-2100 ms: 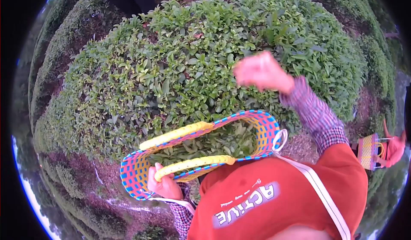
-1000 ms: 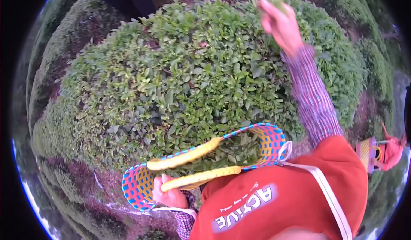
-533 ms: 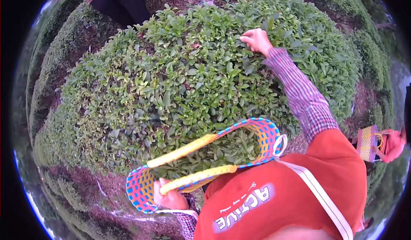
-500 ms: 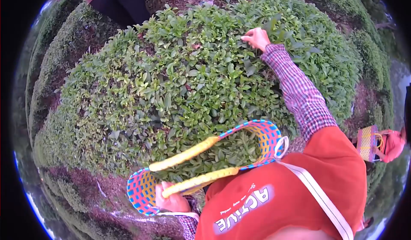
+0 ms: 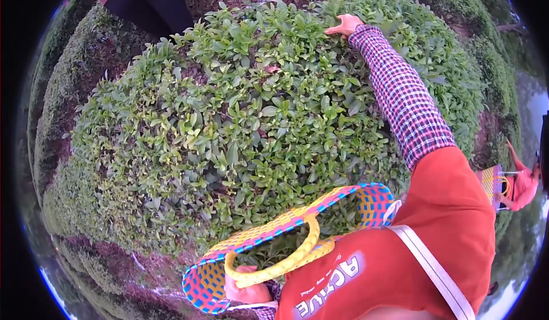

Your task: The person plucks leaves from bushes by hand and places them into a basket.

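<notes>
My right hand (image 5: 346, 26) is stretched out over the far side of a leafy green bush (image 5: 274, 111), at its top leaves. Thumb and fingers look apart, and I see nothing held between them. A woven basket (image 5: 200, 288) in blue, pink and yellow hangs tilted against my front, with green leaves inside. One yellow handle (image 5: 311, 237) stands up in a loop. My left hand (image 5: 250, 293) is at the basket's left end, partly behind this handle. Its fingers look curled, but the handle and basket hide what they grip.
A white strap (image 5: 434, 268) runs across my red shirt (image 5: 452, 188). Another person in dark trousers (image 5: 151, 3) stands beyond the bush at upper left. At far right is a person in pink (image 5: 523, 188) with a yellow basket (image 5: 489, 183). More hedge rows (image 5: 63, 80) curve around.
My right hand has moved farther away across the bush, and its fingers have spread. The basket has shifted lower and tipped, and its near handle has risen. My left hand moved with it.
</notes>
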Motion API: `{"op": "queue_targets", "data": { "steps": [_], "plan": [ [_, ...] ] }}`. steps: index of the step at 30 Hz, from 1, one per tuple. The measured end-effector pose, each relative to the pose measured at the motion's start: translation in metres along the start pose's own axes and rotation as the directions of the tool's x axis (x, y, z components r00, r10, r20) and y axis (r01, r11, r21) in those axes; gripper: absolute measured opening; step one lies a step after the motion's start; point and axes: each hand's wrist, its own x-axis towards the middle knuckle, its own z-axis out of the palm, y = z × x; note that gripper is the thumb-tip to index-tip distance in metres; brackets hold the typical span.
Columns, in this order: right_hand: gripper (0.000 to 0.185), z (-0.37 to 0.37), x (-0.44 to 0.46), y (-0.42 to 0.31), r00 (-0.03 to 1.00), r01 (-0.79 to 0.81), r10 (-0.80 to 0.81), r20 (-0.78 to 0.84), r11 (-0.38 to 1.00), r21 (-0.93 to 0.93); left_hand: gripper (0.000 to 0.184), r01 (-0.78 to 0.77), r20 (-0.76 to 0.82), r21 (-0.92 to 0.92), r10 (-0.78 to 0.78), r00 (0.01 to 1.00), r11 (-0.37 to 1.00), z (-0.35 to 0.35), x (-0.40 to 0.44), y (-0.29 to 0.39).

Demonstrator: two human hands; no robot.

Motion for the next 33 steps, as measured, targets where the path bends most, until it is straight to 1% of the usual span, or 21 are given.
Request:
{"op": "queue_targets", "data": {
  "steps": [2, 3, 6, 10, 11, 12, 14, 16, 17, 18, 19, 23, 24, 26, 27, 28, 29, 30, 31, 32, 33],
  "plan": [
    [0.089, -0.006, -0.002, -0.011, 0.997, 0.013, -0.014, 0.07, 1.0, 0.02, 0.026, 0.072, -0.034, 0.117, -0.068, 0.997, 0.99, 0.003, 0.004, 0.001],
    [0.08, -0.002, 0.0, -0.015, 0.999, 0.048, -0.047, 0.011, 0.997, -0.068, 0.026, 0.077, -0.031, 0.119, -0.074, 0.997, 0.99, 0.003, 0.005, 0.0],
    [0.069, 0.005, 0.003, -0.016, 0.992, -0.035, 0.029, -0.121, 0.998, -0.054, 0.025, 0.089, -0.02, 0.108, -0.087, 0.996, 0.99, 0.004, 0.006, 0.003],
    [0.04, 0.02, 0.005, -0.01, 0.94, -0.011, -0.032, -0.339, 0.992, -0.123, 0.022, 0.12, -0.048, -0.022, -0.121, 0.991, 0.993, 0.009, 0.005, 0.006],
    [0.029, 0.024, 0.003, -0.007, 0.927, 0.094, -0.096, -0.363, 0.995, -0.025, 0.02, 0.126, -0.05, -0.047, -0.129, 0.99, 0.991, 0.009, 0.005, 0.008],
    [0.028, 0.025, -0.003, -0.007, 0.938, 0.081, -0.024, -0.345, 0.985, 0.15, 0.019, 0.133, -0.05, -0.071, -0.137, 0.989, 0.989, 0.01, 0.005, 0.01],
    [0.024, 0.025, -0.024, -0.007, 0.955, 0.043, 0.103, -0.277, 0.878, 0.477, 0.016, 0.115, -0.062, -0.078, -0.12, 0.991, 0.99, 0.011, 0.004, 0.01],
    [0.013, 0.03, -0.047, -0.006, 0.917, 0.13, 0.287, -0.276, 0.439, 0.889, 0.013, 0.073, -0.086, -0.026, -0.075, 0.994, 0.997, 0.01, 0.001, 0.005],
    [0.013, 0.032, -0.047, 0.004, 0.918, 0.156, 0.306, -0.254, 0.31, 0.938, 0.019, 0.029, -0.018, -0.107, -0.031, 0.999, 0.994, 0.005, -0.001, 0.0],
    [0.013, 0.029, -0.056, 0.009, 0.915, 0.181, 0.331, -0.231, 0.174, 0.968, 0.026, -0.003, 0.05, -0.193, 0.013, 0.999, 0.981, -0.001, -0.003, -0.004],
    [0.016, 0.028, -0.063, 0.009, 0.907, 0.184, 0.348, -0.238, 0.181, 0.966, 0.033, -0.022, 0.118, -0.281, 0.057, 0.991, 0.96, -0.004, -0.004, -0.006],
    [0.027, 0.012, -0.084, 0.022, 0.9, 0.217, 0.385, -0.206, 0.014, 0.976, 0.026, -0.049, 0.023, -0.088, 0.051, 0.998, 0.995, 0.016, -0.001, 0.022],
    [0.031, -0.004, -0.099, 0.014, 0.857, 0.265, 0.456, -0.242, 0.015, 0.964, 0.022, 0.023, -0.032, -0.196, -0.03, 0.999, 0.98, 0.026, -0.004, 0.037],
    [0.026, -0.005, -0.116, 0.041, 0.885, 0.246, 0.408, -0.225, 0.002, 0.969, 0.026, -0.036, -0.043, -0.068, 0.033, 0.999, 0.997, 0.014, -0.009, 0.022],
    [0.024, -0.018, -0.118, 0.065, 0.887, 0.368, 0.276, -0.37, 0.062, 0.928, 0.029, 0.035, -0.052, -0.085, -0.039, 0.998, 0.996, 0.018, -0.009, 0.03],
    [0.022, -0.042, -0.14, 0.056, 0.872, 0.446, 0.245, -0.424, -0.039, 0.894, 0.031, 0.113, -0.058, -0.087, -0.118, 0.991, 0.99, 0.019, -0.01, 0.04],
    [0.021, -0.067, -0.161, 0.047, 0.853, 0.51, 0.212, -0.477, -0.144, 0.848, 0.031, 0.022, -0.054, 0.042, -0.02, 0.998, 0.999, 0.015, -0.01, 0.032],
    [0.016, -0.098, -0.171, 0.044, 0.89, 0.447, 0.187, -0.416, -0.173, 0.878, 0.031, -0.054, -0.07, 0.07, 0.059, 0.996, 0.996, 0.011, -0.01, 0.014],
    [0.015, -0.12, -0.186, 0.034, 0.855, 0.518, 0.099, -0.509, -0.216, 0.828, 0.03, -0.028, -0.056, 0.027, 0.029, 0.998, 0.999, 0.013, -0.012, 0.022],
    [0.014, -0.134, -0.208, 0.03, 0.781, 0.616, -0.019, -0.624, 0.19, 0.764, 0.03, -0.001, -0.052, -0.021, 0.0, 0.999, 1.0, 0.02, -0.012, 0.03],
    [0.014, -0.14, -0.238, 0.025, 0.717, 0.645, -0.179, -0.674, 0.54, 0.541, 0.031, -0.02, -0.101, -0.029, 0.017, 0.995, 0.999, 0.023, -0.012, 0.03]
  ]
}}
